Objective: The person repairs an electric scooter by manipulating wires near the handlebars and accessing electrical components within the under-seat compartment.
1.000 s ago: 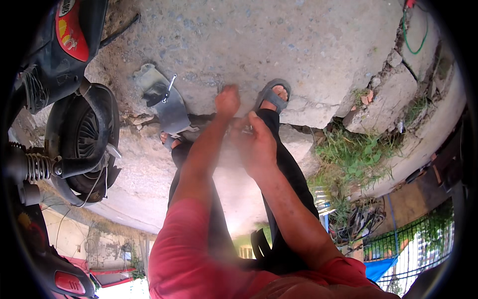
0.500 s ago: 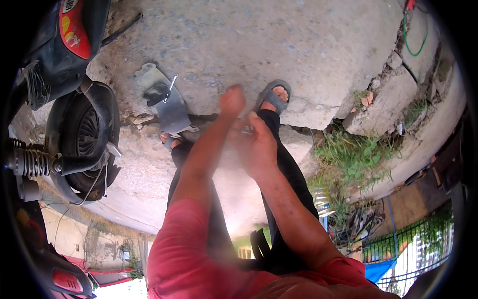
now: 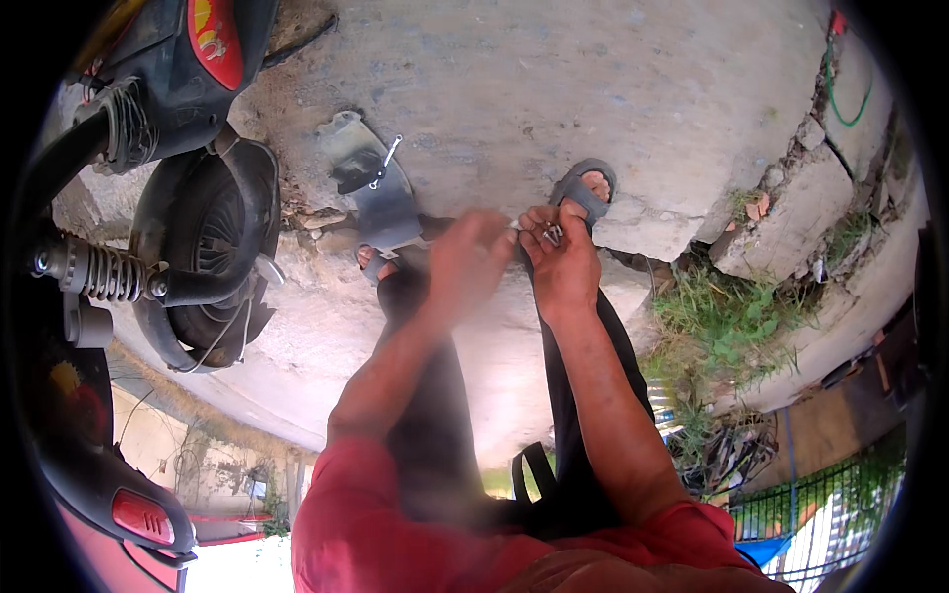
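Observation:
My right hand (image 3: 565, 265) is palm up with its fingers curled round small metal pieces (image 3: 553, 234), which look like screws or bolts but are too small to name surely. Close on its left is my left hand (image 3: 473, 259), smeared by motion, its fingertips near those of the right. Whether it pinches anything cannot be made out. Beyond my left hand a dark, curved mudguard-like panel (image 3: 388, 212) lies on the ground by my left foot. A silver wrench (image 3: 387, 162) rests on it next to a small black piece.
On the left stands a scooter with its wheel (image 3: 219, 242), coil spring (image 3: 104, 275) and red light (image 3: 215, 42). Broken concrete (image 3: 791, 212) and grass (image 3: 727, 316) lie on the right. A crack runs across the ground near my sandal (image 3: 583, 193).
My left hand, closed like a fist before, has come down to beside my right hand. The right hand has turned so the metal pieces show. The whole view has shifted a little.

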A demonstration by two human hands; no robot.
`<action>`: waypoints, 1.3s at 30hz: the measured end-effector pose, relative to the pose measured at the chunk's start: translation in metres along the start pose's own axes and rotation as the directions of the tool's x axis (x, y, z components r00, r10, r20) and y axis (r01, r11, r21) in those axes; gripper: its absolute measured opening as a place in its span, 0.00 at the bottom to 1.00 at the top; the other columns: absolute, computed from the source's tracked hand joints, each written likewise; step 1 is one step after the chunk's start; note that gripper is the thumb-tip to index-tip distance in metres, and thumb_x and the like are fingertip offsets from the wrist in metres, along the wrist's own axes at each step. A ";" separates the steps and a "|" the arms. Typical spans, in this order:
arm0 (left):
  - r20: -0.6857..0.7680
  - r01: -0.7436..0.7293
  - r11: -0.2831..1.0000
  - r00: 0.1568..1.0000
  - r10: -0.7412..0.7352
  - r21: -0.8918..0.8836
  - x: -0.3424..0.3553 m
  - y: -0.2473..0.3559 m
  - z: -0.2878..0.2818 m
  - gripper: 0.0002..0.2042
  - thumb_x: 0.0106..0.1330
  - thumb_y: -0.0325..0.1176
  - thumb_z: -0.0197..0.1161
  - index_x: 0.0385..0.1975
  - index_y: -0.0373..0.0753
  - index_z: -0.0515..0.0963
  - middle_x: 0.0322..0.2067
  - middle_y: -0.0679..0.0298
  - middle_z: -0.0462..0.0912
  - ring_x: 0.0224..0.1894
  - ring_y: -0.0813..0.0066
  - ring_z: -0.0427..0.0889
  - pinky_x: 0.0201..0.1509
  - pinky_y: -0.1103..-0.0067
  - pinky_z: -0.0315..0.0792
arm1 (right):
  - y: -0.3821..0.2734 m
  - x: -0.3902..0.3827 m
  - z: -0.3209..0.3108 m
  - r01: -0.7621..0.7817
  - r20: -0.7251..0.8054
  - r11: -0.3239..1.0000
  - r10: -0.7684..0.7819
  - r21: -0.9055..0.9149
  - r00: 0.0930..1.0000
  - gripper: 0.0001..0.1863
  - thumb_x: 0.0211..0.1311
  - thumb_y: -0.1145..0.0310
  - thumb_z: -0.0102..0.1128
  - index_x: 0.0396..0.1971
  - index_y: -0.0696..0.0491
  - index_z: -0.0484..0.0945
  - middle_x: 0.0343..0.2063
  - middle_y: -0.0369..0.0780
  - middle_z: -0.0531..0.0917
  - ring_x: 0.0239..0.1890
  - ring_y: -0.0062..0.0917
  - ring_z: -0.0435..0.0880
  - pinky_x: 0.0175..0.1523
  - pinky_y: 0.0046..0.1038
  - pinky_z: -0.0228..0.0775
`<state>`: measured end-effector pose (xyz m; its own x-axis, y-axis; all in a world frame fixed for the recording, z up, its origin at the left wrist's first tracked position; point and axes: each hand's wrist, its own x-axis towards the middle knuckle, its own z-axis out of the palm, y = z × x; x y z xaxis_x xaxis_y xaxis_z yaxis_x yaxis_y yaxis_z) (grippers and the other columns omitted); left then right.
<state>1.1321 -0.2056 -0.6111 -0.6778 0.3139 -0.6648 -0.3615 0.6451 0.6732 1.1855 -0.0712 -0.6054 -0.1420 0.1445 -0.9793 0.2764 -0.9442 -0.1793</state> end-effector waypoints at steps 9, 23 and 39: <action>-0.194 0.135 0.990 0.971 -0.139 -0.036 0.018 -0.039 -0.063 0.09 0.63 0.33 0.69 0.40 0.39 0.84 0.38 0.55 0.83 0.46 0.54 0.84 0.49 0.65 0.78 | 0.012 -0.002 0.002 -0.093 0.196 0.992 0.074 0.086 0.978 0.15 0.79 0.59 0.49 0.40 0.56 0.77 0.36 0.41 0.82 0.34 0.29 0.82 0.41 0.30 0.74; -0.253 0.128 0.536 0.953 0.168 0.834 0.127 -0.225 -0.089 0.16 0.55 0.38 0.73 0.45 0.49 0.85 0.58 0.57 0.73 0.63 0.52 0.71 0.68 0.54 0.61 | 0.025 -0.011 0.012 -0.125 0.143 0.992 0.127 -0.023 0.981 0.14 0.77 0.58 0.54 0.38 0.54 0.77 0.36 0.40 0.81 0.34 0.27 0.81 0.42 0.29 0.73; -0.315 0.055 0.639 0.900 0.301 0.767 0.125 -0.216 -0.098 0.11 0.56 0.36 0.68 0.39 0.45 0.85 0.59 0.52 0.73 0.61 0.49 0.72 0.64 0.57 0.65 | 0.027 -0.013 0.020 -0.077 0.171 0.993 0.092 -0.089 0.981 0.13 0.77 0.60 0.53 0.40 0.54 0.76 0.37 0.40 0.82 0.36 0.27 0.82 0.42 0.29 0.74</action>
<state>1.0627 -0.3741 -0.8072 -0.9207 0.2572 -0.2937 0.2230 0.9640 0.1451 1.1758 -0.1045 -0.5955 -0.2765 0.0045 -0.9610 0.3697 -0.9225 -0.1107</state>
